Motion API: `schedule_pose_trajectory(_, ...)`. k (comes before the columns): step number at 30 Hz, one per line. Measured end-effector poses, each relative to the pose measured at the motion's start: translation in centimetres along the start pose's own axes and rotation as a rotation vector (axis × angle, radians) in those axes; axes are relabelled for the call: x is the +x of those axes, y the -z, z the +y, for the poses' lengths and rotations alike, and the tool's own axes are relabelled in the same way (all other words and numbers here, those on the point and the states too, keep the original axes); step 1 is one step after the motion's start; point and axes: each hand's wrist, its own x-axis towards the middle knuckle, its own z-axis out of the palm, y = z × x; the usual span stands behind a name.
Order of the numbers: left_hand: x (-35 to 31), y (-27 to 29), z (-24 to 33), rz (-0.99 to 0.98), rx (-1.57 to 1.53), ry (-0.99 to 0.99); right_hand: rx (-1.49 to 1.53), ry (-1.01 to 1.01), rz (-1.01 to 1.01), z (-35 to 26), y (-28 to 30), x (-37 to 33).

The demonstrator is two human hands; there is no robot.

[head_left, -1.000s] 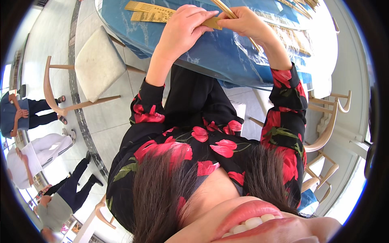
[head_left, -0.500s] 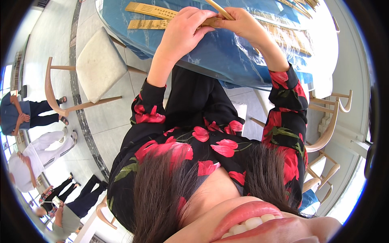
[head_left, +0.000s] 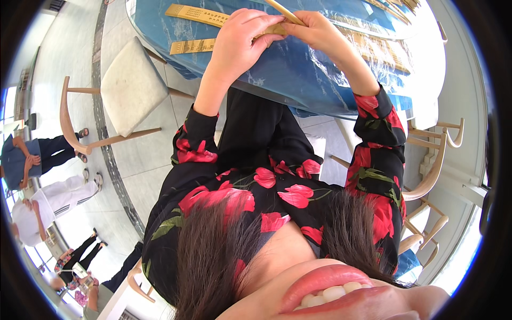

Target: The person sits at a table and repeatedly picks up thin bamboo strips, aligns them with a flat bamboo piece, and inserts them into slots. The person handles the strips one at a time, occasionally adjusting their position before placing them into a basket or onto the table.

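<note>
At the table's near edge, my left hand (head_left: 242,40) is closed, thumb and fingers pinching a narrow gold printed sleeve (head_left: 192,46). One end of this sleeve sticks out to the left of the hand; a golden part also shows between both hands. My right hand (head_left: 314,32) is closed beside it, its fingers round a slim pale wooden stick (head_left: 284,10) that points up and away. The fingers hide the stick's lower end, and whether it enters the sleeve I cannot tell. Another gold printed sleeve (head_left: 197,15) lies flat beyond my left hand.
Blue marbled plastic covers the table (head_left: 314,80). Several gold sleeves in clear wrap (head_left: 378,48) lie to the right, with thin sticks (head_left: 392,10) behind them. A pale chair (head_left: 130,85) stands at left, wooden chairs (head_left: 429,165) at right. Several people (head_left: 40,154) are farther off left.
The held sleeve's left end has swung toward me, away from the sleeve lying flat. My hands have shifted only slightly. The people at left have moved a little.
</note>
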Motion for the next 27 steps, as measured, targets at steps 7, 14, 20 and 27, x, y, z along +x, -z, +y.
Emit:
schedule_pose_trajectory(7, 0.0, 0.0, 0.0, 0.008, -0.116, 0.049, -0.013, 0.119, 0.022, 1.4, -0.4, 0.5)
schedule_pose_trajectory(14, -0.4, 1.8, -0.9, 0.035, -0.223, 0.221, -0.242, 0.160, 0.093, -4.4, 2.4, -2.1)
schedule_pose_trajectory(20, -1.0, 2.0, -1.8, 0.141, -0.395, 0.305, -0.775, 0.591, 0.323, -2.1, 3.7, -2.4)
schedule_pose_trajectory(27, -1.3, 5.4, -3.1, 0.060, -0.393, 0.321, -0.640, 0.629, 0.301, -2.7, 2.4, -3.1)
